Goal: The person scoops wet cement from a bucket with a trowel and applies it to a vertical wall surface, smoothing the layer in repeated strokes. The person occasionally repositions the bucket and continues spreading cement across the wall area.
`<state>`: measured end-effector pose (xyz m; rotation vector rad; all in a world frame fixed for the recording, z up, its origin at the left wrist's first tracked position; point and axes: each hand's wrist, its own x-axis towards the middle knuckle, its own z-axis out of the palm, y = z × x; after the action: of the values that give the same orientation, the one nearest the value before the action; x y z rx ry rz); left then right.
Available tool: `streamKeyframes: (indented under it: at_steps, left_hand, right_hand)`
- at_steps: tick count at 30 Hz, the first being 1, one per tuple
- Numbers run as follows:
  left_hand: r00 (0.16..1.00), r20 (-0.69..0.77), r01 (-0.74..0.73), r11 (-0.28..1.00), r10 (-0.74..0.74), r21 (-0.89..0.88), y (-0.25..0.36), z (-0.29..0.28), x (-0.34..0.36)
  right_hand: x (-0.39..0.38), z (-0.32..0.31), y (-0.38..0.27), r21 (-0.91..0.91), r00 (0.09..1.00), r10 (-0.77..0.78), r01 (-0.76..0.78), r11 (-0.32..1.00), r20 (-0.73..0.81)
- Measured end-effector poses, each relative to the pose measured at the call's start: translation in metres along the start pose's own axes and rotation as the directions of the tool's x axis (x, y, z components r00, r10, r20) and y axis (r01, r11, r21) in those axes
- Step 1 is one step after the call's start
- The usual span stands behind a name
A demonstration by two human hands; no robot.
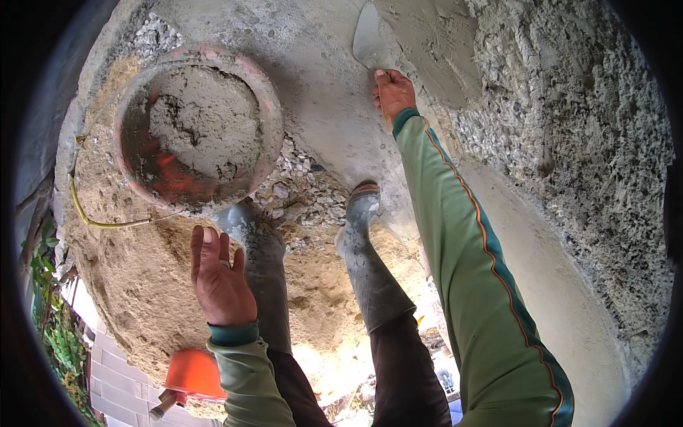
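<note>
My right hand (pixel 393 94) is closed around the handle of a trowel (pixel 368 35), whose pale pointed blade lies against a smoothed grey cement surface (pixel 320 78). The grip itself is mostly hidden by my fingers. To the left stands a round reddish bucket (pixel 267 92) smeared with cement, part full of wet grey mortar (pixel 206 117). Its wire handle (pixel 89 217), partly sleeved in yellow, hangs down over the near left side. Just below the bucket, my left hand (pixel 224 285) is raised, palm up, fingers apart, holding nothing. A ring circles one finger.
Rough, pitted cement (pixel 590 185) covers the right side. Loose gravel (pixel 295 188) lies between my muddy rubber boots (pixel 366 263), with sandy ground (pixel 142 285) around. An orange container (pixel 196 373) sits at lower left, near green plants (pixel 64 341) and grey blocks (pixel 117 377).
</note>
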<state>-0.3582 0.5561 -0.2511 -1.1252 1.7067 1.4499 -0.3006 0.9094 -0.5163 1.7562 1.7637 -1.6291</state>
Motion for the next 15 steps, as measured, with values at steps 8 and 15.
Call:
streamKeyframes:
  at_steps: [8, 15]
  left_hand:
    - [0.999, 0.035, 0.001, 1.0, 0.0, -0.024, -0.003, 0.003, 0.0]
    - [0.999, -0.035, 0.032, 0.983, -0.039, -0.183, 0.002, 0.008, 0.003]
  right_hand:
    - [-0.02, -0.128, 0.131, -0.008, 0.998, 0.057, -0.057, 0.998, -0.017]
    - [-0.088, -0.203, 0.186, -0.532, 0.897, -0.319, 0.118, 0.838, -0.304]
